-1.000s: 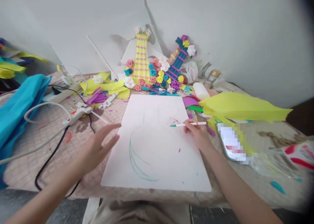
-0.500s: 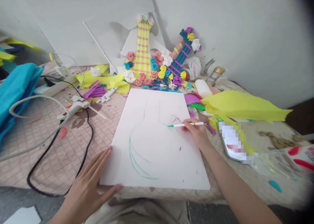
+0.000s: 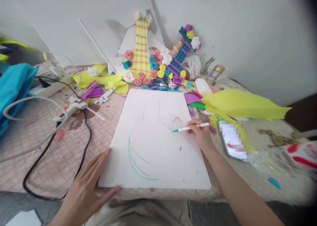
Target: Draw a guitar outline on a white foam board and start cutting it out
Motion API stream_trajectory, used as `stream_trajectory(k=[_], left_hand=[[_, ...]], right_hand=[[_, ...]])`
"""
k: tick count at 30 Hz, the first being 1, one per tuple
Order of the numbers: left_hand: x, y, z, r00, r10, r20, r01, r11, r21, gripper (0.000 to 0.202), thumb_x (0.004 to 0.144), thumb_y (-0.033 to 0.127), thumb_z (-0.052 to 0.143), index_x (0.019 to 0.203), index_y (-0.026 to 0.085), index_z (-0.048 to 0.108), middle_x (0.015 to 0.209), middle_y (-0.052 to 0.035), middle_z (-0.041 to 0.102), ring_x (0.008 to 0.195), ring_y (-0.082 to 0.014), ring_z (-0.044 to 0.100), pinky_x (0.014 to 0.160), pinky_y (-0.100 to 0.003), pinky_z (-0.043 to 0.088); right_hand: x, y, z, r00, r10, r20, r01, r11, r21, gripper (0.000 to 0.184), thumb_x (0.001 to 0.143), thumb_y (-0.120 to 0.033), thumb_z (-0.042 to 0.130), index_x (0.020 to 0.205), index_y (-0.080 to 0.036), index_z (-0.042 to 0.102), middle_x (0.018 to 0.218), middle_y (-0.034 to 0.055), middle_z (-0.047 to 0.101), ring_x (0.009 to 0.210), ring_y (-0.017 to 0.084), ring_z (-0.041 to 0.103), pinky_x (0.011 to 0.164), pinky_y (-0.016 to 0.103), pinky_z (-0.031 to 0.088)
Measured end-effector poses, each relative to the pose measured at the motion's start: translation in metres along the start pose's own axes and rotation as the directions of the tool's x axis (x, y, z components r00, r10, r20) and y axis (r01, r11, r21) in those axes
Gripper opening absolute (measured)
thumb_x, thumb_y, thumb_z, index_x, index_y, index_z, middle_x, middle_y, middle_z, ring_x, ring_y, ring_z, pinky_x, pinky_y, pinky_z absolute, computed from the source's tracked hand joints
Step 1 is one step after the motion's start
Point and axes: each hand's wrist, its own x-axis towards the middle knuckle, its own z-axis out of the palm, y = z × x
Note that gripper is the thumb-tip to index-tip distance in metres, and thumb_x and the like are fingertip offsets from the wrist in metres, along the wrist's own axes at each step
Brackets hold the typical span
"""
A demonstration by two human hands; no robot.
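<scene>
The right hand [image 3: 203,138] pinches a slim white, green-tipped pen [image 3: 182,129] in closed fingers over a flat white rectangular board [image 3: 158,143] lying on the bench [image 3: 55,166], probably light, stiff and slidable, best steadied at its corner, where the left hand [image 3: 89,183] rests, fingers spread.

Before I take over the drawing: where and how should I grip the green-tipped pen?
Probably pinch the pen by its white back end, from above on the right: that end sticks out past the right hand, while the green tip points left over the board.

Phone [image 3: 232,141] right of board [image 3: 156,146]; guitar [image 3: 141,54] behind
</scene>
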Motion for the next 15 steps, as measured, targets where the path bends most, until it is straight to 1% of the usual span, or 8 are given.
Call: stream_trajectory(k=[4,8,11,15], left_hand=[[0.0,0.0,-0.001,1.0,-0.008,0.007,0.008,1.0,-0.012,0.09,0.07,0.059,0.055,0.141,0.016,0.019,0.131,-0.0103,0.048,0.114,-0.0289,0.049,0.091,-0.04,0.047],[-0.001,0.0,-0.001,1.0,-0.013,0.012,0.013,1.0,-0.019,0.09,0.07,0.058,0.056,0.141,0.017,0.019,0.132,-0.0103,0.047,0.114,-0.0293,0.049,0.091,-0.04,0.047],[-0.001,0.0,0.0,1.0,-0.007,0.008,0.007,1.0,-0.015,0.091,0.07,0.058,0.056,0.141,0.015,0.02,0.132,-0.0108,0.047,0.114,-0.0288,0.049,0.091,-0.039,0.047],[-0.001,0.0,0.0,1.0,-0.006,0.009,0.006,1.0,-0.005,0.089,0.07,0.058,0.055,0.14,0.015,0.02,0.132,-0.0105,0.046,0.114,-0.0281,0.048,0.092,-0.04,0.046]], right_hand=[[0.0,0.0,0.001,1.0,-0.01,0.023,0.01,1.0,0.03,0.009,0.067,-0.023,0.058,0.06,-0.018,0.06,0.052,-0.0017,0.055,0.05,0.011,0.049,0.049,0.024,0.038],[0.0,-0.007,0.004,0.999,-0.02,0.038,0.022,0.999,-0.042,0.009,0.067,-0.023,0.058,0.06,-0.018,0.06,0.052,-0.0018,0.056,0.052,0.011,0.05,0.052,0.024,0.039],[-0.002,-0.01,0.001,1.0,-0.006,0.027,0.008,0.997,-0.079,0.01,0.064,-0.019,0.056,0.054,-0.018,0.059,0.047,-0.0024,0.053,0.048,0.01,0.047,0.049,0.023,0.037],[-0.004,-0.004,-0.006,0.998,0.024,0.055,-0.021,0.999,-0.05,0.012,0.06,-0.017,0.053,0.049,-0.018,0.058,0.044,-0.0017,0.051,0.044,0.01,0.044,0.045,0.023,0.032]])
